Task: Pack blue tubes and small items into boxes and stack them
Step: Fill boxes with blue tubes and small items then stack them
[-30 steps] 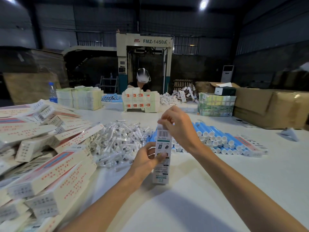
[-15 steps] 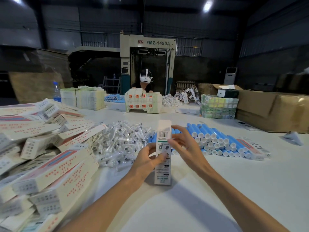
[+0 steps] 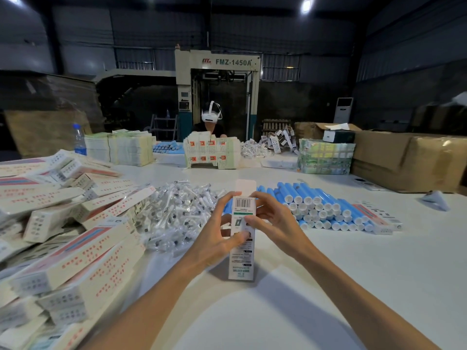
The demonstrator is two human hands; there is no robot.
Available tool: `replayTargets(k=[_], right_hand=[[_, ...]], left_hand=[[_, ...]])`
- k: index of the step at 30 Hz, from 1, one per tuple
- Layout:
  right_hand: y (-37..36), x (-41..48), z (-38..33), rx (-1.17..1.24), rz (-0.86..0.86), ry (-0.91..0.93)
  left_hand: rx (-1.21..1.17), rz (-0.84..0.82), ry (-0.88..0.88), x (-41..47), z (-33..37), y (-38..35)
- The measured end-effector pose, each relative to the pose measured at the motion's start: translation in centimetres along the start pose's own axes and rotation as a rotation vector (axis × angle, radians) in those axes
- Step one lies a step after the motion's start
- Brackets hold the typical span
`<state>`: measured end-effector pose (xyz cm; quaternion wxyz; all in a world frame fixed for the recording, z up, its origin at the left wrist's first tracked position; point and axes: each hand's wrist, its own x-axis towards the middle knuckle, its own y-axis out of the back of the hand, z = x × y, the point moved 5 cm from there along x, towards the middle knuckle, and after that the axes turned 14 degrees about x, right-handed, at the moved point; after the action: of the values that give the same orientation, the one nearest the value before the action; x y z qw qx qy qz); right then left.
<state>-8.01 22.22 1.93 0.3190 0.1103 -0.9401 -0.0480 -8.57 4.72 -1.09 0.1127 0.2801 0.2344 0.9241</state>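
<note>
A tall white box [image 3: 242,258] with a barcode stands upright on the white table [image 3: 328,286], its top flap raised. My left hand [image 3: 217,238] grips its left side, thumb across the front. My right hand [image 3: 271,223] pinches its upper right edge near the barcode. Behind the box lies a heap of small items in clear wrappers [image 3: 177,213]. To the right, blue tubes [image 3: 321,205] with white caps lie stacked in rows. A big pile of packed white boxes with red print [image 3: 75,248] fills the left side.
Across the table a person wearing a white headset [image 3: 211,114] sits behind stacks of flat cartons [image 3: 212,154]. Brown cardboard boxes [image 3: 409,157] stand at the far right, a water bottle [image 3: 79,140] at the far left. A small white folded item [image 3: 436,199] lies at right.
My right hand came down from the box's top to its upper right side, leaving the top flap standing up. My left hand kept its grip.
</note>
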Motion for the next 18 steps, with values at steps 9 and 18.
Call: replayTargets(k=[9, 18], right_hand=[[0.9, 1.5, -1.3, 0.073, 0.138, 0.007], [2.0, 2.7, -1.8, 0.023, 0.178, -0.007]], left_hand=[[0.038, -0.054, -0.008, 0.3, 0.1, -0.3], [0.062, -0.076, -0.012, 0.0, 0.3, -0.8]])
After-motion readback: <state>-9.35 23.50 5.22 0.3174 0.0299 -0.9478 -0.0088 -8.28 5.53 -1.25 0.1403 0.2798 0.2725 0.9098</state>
